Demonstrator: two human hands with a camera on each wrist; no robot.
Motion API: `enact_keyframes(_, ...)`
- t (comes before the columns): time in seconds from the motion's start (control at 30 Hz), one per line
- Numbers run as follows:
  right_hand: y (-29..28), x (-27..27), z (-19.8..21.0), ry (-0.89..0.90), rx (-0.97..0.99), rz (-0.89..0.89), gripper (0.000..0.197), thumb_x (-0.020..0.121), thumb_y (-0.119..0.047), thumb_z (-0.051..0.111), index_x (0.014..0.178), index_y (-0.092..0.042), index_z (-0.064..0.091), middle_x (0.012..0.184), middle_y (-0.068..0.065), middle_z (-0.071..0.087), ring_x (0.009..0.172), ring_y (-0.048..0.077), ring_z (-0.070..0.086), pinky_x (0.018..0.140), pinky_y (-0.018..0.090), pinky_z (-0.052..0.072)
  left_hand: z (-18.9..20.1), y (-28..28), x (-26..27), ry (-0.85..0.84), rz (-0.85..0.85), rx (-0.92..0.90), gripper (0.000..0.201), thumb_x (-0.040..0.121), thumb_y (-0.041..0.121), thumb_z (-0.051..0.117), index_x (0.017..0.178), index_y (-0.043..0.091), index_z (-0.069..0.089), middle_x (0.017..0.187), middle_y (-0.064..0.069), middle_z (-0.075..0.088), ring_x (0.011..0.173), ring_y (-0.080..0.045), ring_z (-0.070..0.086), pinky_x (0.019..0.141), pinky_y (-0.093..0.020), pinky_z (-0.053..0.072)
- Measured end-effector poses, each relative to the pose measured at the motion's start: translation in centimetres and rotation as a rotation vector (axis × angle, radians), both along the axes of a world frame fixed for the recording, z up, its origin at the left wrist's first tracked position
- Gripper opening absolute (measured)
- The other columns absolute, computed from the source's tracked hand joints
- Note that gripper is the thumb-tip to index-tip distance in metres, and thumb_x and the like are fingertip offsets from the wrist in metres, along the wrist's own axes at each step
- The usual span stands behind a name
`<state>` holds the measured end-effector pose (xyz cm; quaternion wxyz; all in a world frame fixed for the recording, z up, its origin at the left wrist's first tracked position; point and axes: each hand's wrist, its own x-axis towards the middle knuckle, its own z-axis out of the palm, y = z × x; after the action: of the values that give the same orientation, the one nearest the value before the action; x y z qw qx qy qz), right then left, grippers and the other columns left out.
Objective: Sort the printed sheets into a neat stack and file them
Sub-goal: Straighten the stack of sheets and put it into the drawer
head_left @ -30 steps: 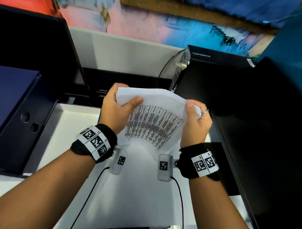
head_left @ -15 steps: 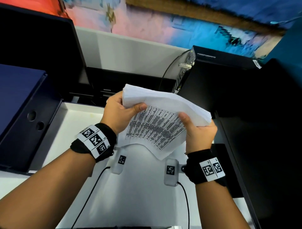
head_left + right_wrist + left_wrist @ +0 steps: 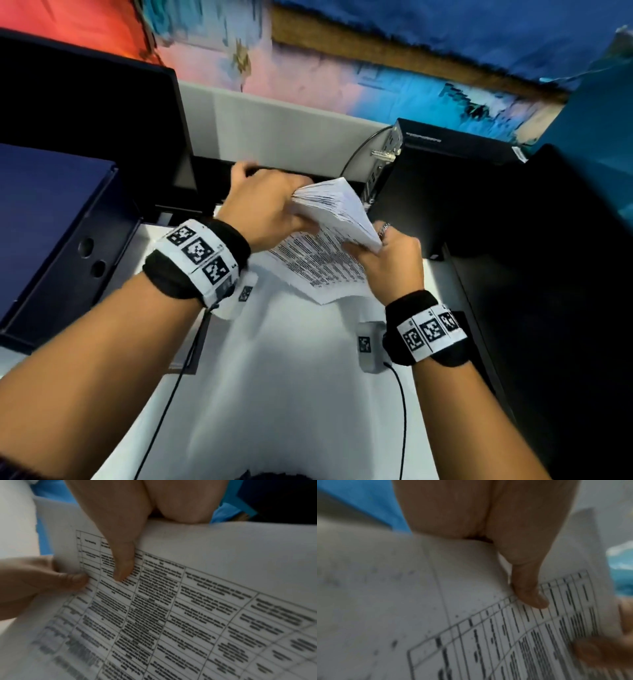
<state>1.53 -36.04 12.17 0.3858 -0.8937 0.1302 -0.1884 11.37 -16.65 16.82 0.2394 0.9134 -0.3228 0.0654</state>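
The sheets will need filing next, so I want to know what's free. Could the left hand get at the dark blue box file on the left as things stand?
Probably not yet. The left hand grips the printed sheets together with the right hand. The box file lies close by on that side with nothing between, so freeing the hand should suffice.

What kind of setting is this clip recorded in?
Most likely an office desk or workstation: a black desktop computer tower with cables plugged in stands on a white desk, a dark monitor stands at the left, and both hands hold a stack of printed table sheets.
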Motion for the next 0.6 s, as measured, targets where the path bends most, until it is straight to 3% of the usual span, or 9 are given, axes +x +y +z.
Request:
enact_keyframes(0.03,-0.2,0.2,-0.1,-0.009,0.006,-0.014,0.019,0.072,-0.029,0.086,0.079,-0.023,0.069,0.061,-0.016,0.058,0.056,0.005,0.054,0.054,0.021,0.042,-0.1,0.2,0.2,0.102,-0.033,-0.069,0.032,0.065,0.048,0.082,0.087,0.03,0.067,0.088,0.012,0.072,0.096,-0.016,0.066,0.093,-0.04,0.046)
enact_keyframes(0.1,-1.0,-0.1,-1.4,-0.025,0.06,-0.128,0.03,0.064,-0.04,0.088,0.081,-0.03,0.065,0.073,-0.015,0.064,0.068,0.002,0.059,0.064,0.022,0.049,-0.5,0.8,0.5,0.19,-0.03,-0.158,0.023,0.067,0.039,0.085,0.078,0.029,0.067,0.074,0.009,0.072,0.078,-0.015,0.069,0.076,-0.033,0.054)
enact_keyframes(0.17,-1.9,-1.0,-3.8,-0.06,0.059,-0.329,0.06,0.055,-0.046,0.09,0.106,-0.028,0.064,0.108,-0.009,0.065,0.1,0.01,0.061,0.09,0.026,0.05,-1.1,1.7,1.0,0.229,-0.002,-0.227,0.023,0.068,0.031,0.088,0.078,0.03,0.067,0.077,0.008,0.073,0.079,-0.013,0.069,0.074,-0.027,0.054)
enact_keyframes(0.23,-2.3,-2.0,-6.0,-0.115,0.364,-0.486,0.093,0.054,-0.028,0.095,0.133,-0.018,0.047,0.13,-0.001,0.054,0.114,0.012,0.056,0.095,0.014,0.045,-1.8,3.0,1.4,0.335,0.012,-0.352,0.024,0.07,0.02,0.088,0.086,0.017,0.071,0.087,0.001,0.075,0.082,-0.01,0.068,0.077,-0.026,0.054)
enact_keyframes(0.3,-2.4,-2.7,-7.1,-0.103,0.762,-0.479,0.087,0.064,-0.008,0.09,0.134,-0.011,0.038,0.121,0.004,0.06,0.104,0.014,0.062,0.076,0.005,0.05,-2.5,4.1,1.7,0.491,0.004,-0.511,0.033,0.07,0.012,0.086,0.099,0.003,0.072,0.096,-0.006,0.076,0.084,-0.011,0.068,0.082,-0.029,0.055)
enact_keyframes(0.37,-2.5,-2.8,-7.4,-0.005,0.953,-0.444,0.072,0.072,-0.012,0.085,0.127,-0.005,0.039,0.107,0.004,0.06,0.102,0.019,0.062,0.077,0.018,0.056,-3.6,4.6,2.0,0.615,0.009,-0.641,0.041,0.069,0.011,0.083,0.105,-0.003,0.07,0.1,-0.004,0.076,0.087,-0.014,0.07,0.085,-0.031,0.057)
enact_keyframes(0.43,-2.9,-2.9,-7.0,0.021,0.929,-0.444,0.065,0.076,-0.017,0.083,0.124,-0.003,0.042,0.095,0.002,0.057,0.105,0.025,0.059,0.087,0.03,0.053,-5.0,4.1,1.9,0.621,0.068,-0.698,0.044,0.069,0.014,0.083,0.107,-0.003,0.069,0.101,-0.001,0.075,0.088,-0.013,0.071,0.086,-0.032,0.058)
enact_keyframes(0.53,-3.5,-3.1,-5.5,-0.151,0.827,-0.465,0.041,0.075,-0.014,0.084,0.106,-0.012,0.057,0.086,-0.008,0.064,0.084,0.012,0.066,0.062,0.011,0.052,-6.7,2.3,0.7,0.424,0.267,-0.748,0.033,0.073,0.021,0.085,0.1,0.008,0.072,0.093,0.005,0.074,0.078,-0.001,0.069,0.078,-0.02,0.057)
enact_keyframes(0.6,-3.1,-3.5,-4.9,-0.25,0.766,-0.477,0.037,0.07,-0.015,0.088,0.093,-0.018,0.059,0.083,-0.011,0.066,0.072,-0.001,0.067,0.062,0.011,0.052,-7.6,0.9,-0.8,0.358,0.376,-0.866,0.024,0.075,0.019,0.084,0.096,0.018,0.071,0.088,0.013,0.071,0.075,0.004,0.066,0.073,-0.014,0.054)
